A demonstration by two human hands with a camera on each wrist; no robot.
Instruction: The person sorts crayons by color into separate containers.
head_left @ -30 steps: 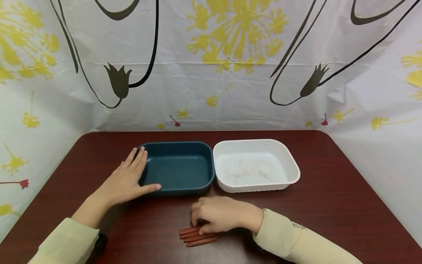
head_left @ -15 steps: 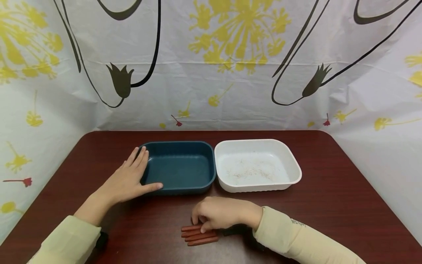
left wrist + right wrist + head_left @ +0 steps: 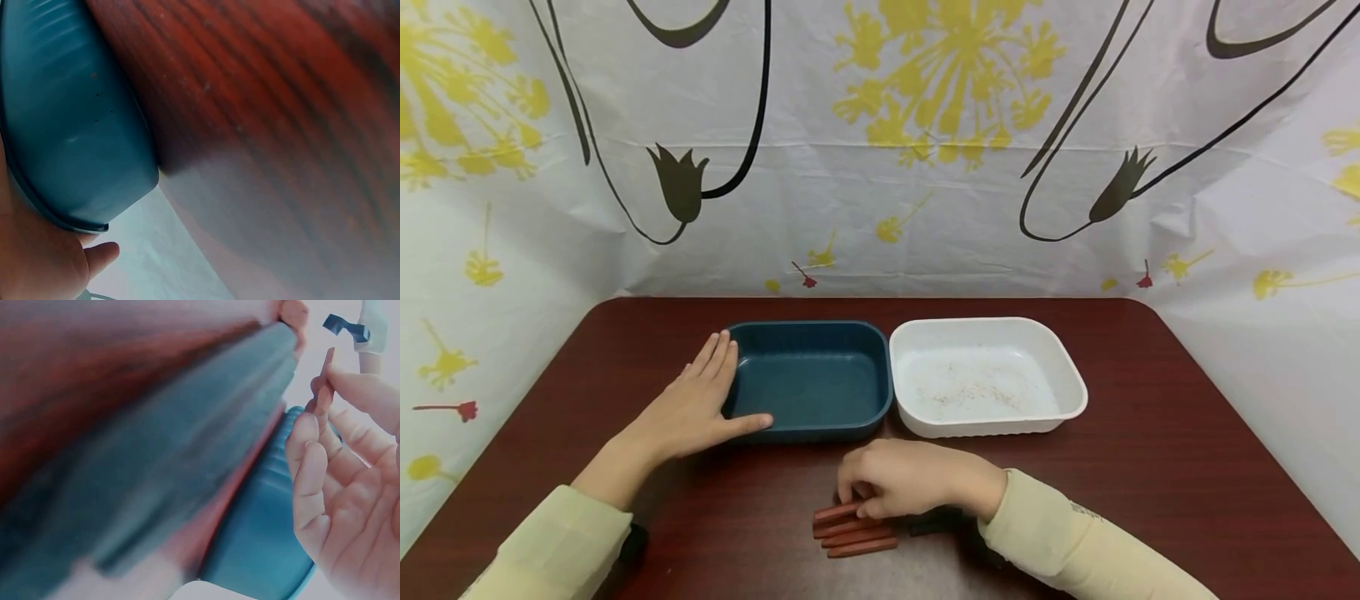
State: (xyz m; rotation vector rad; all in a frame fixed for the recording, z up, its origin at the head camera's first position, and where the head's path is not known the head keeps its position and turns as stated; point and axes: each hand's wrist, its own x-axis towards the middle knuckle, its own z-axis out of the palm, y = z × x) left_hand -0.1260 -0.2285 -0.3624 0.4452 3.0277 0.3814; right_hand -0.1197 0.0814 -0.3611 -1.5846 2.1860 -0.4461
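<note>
My left hand lies over the left end of a dark teal tray, its fingers straight along the side and the thumb on the near rim. With thumb and fingertips, my right hand pinches a slim reddish-brown stick, its left end raised a little over several like sticks lying side by side. The right wrist view shows the held stick between thumb and fingers. Dark green sticks lie under the right wrist, partly hidden, and loom large and blurred in the right wrist view.
A white tray with small brown specks on its floor stands against the teal tray's right side. Both rest on a dark red-brown table. A white patterned cloth hangs behind and at both sides.
My right hand has pinched the farthest reddish-brown stick and raised it slightly from the group. The left hand stays on the teal tray. The head view has shifted slightly.
</note>
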